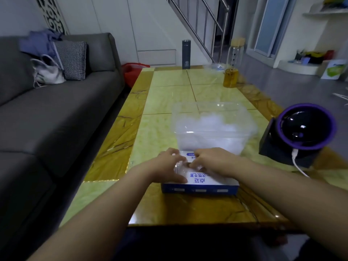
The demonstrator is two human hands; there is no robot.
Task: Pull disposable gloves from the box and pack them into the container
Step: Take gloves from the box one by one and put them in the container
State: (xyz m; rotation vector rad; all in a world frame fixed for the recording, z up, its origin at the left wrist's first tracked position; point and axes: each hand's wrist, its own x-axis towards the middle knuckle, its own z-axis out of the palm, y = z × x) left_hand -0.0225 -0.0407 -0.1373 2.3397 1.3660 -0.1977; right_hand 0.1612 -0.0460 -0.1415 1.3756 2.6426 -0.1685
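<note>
A flat blue-and-white glove box (202, 183) lies on the table close to me. Both hands rest on its top. My left hand (166, 165) holds the box's left side, thumb along the near edge, fingers curled at the opening. My right hand (211, 161) has its fingertips curled into the opening at the middle of the box, pinching thin clear glove film (179, 165). Just behind the box stands a clear plastic container (212, 127) with a crumpled heap of clear gloves (211, 123) inside.
A black device with a purple-rimmed dome (301, 132) and a white cable sits at the right of the yellow marbled table (169, 95). At the far end stand a dark flask (186, 54), an amber jar (230, 78) and a clear bottle (235, 53). A grey sofa (56, 102) runs along the left.
</note>
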